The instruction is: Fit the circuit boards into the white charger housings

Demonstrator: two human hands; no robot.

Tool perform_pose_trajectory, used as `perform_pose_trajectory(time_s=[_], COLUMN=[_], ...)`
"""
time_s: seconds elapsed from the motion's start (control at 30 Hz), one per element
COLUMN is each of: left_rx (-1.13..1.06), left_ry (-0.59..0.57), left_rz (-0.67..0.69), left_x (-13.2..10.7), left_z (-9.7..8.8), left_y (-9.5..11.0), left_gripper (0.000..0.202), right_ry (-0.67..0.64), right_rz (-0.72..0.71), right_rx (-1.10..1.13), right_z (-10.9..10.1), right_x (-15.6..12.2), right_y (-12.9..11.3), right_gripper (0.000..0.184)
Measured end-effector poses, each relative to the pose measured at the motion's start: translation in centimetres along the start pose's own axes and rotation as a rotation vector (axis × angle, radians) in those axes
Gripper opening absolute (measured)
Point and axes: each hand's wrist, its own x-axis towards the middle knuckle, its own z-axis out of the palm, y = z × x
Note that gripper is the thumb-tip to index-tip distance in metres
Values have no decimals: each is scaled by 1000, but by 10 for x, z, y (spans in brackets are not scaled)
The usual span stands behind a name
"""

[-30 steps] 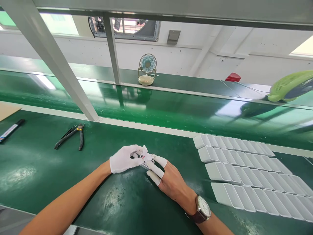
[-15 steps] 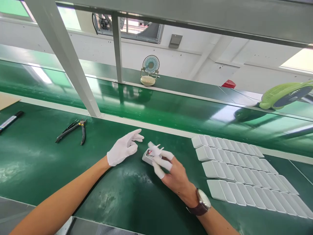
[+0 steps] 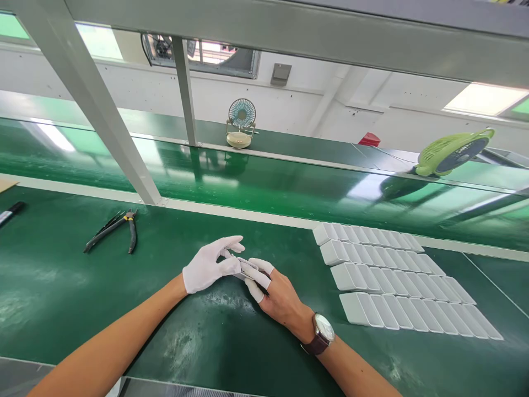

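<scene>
A small white plastic case (image 3: 247, 268) is between my hands, just above the green bench; fingers cover most of it. My left hand (image 3: 210, 266), in a white glove, pinches its left end between thumb and fingers. My right hand (image 3: 279, 291), with white finger covers on several fingers and a wristwatch on the wrist, grips it from the right, fingers lying over its top. What is inside the case is hidden now. To the right, several rows of white plastic housings (image 3: 397, 275) stand close together on the bench.
Black-handled cutting pliers (image 3: 131, 231) and dark tweezers (image 3: 109, 221) lie at left, with a marker (image 3: 11, 212) near the edge. A slanted grey post (image 3: 103, 116) rises behind them. Beyond the pale rail are a small fan (image 3: 242, 121) and a green fan (image 3: 450, 153).
My left hand, earlier free beside the case, has taken hold of it. My right hand has moved left with the case; the pronged part and the red inside it no longer show. The view has shifted.
</scene>
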Motion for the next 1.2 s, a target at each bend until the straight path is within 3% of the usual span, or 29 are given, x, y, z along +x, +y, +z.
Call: perform_pose_trajectory(time_s=[0.13, 0.3, 0.43, 0.63, 0.77, 0.83, 0.93, 1.1, 1.2], left_rx=[-98, -133, -72, 227, 179, 149, 151, 90, 160], left_ry=[-9, 65, 110, 100, 108, 101, 53, -137, -210], left_rz=[-50, 48, 114, 120, 181, 215, 224, 176, 157], left_x=[0, -3, -3, -1, 1, 2, 3, 4, 2], left_z=[-1, -3, -5, -2, -5, -9, -14, -25, -32], left_y=[-1, 9, 16, 18, 18, 18, 15, 7, 11], left_gripper=[57, 59, 59, 44, 7, 19, 21, 25, 25], right_ry=[-25, 60, 102, 11, 11, 2, -13, -32, -30], right_rz=[-31, -21, 3, -14, -34, -32, -21, -10, -33], right_rx=[-51, -48, -12, -10, -92, -126, -146, -166, -209], right_z=[-4, -20, -17, 0, 1, 1, -1, -2, -1], right_x=[1, 12, 19, 14, 11, 11, 10, 9, 8], right_y=[1, -1, -2, -1, 0, -1, -2, -3, -2], right_gripper=[37, 41, 41, 31, 28, 28, 29, 30, 31])
